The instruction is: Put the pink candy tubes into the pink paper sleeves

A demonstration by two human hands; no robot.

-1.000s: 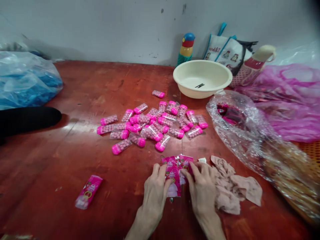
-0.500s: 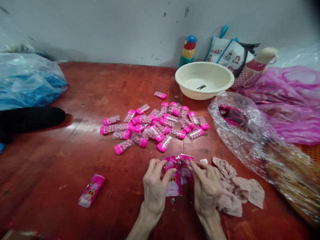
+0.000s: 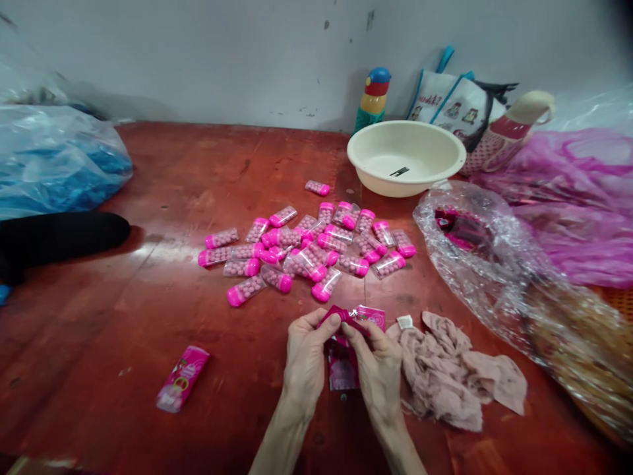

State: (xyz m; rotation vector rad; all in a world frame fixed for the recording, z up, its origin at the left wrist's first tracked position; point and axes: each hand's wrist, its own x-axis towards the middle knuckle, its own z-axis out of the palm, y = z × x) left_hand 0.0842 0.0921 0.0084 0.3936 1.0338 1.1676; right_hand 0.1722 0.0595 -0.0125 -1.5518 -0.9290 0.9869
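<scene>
My left hand (image 3: 306,353) and my right hand (image 3: 378,363) meet at the table's near middle, fingertips closed on the upper part of a pink printed wrapper (image 3: 343,373). Its clear lower end hangs between them. Another pink wrapper (image 3: 372,316) lies just behind my right fingers, partly covered. Beyond my hands spreads a pile of clear tubes (image 3: 301,262) with pink caps, filled with small pink balls. To the left a pink printed packet (image 3: 184,379) lies on its own. A crumpled beige cloth (image 3: 445,369) rests right of my right hand.
A cream basin (image 3: 405,188) stands at the back, before a colourful bottle (image 3: 373,99) and a white bag (image 3: 448,99). Clear plastic (image 3: 475,264) holding pink wrappers and pink bags (image 3: 583,198) occupy the right. On the left are a blue-filled bag (image 3: 59,158) and a black object (image 3: 64,237).
My right hand has moved left, close to my left hand. The wrapper, formerly lying face up beneath my fingers, is now pinched between both hands. More of the beige cloth shows.
</scene>
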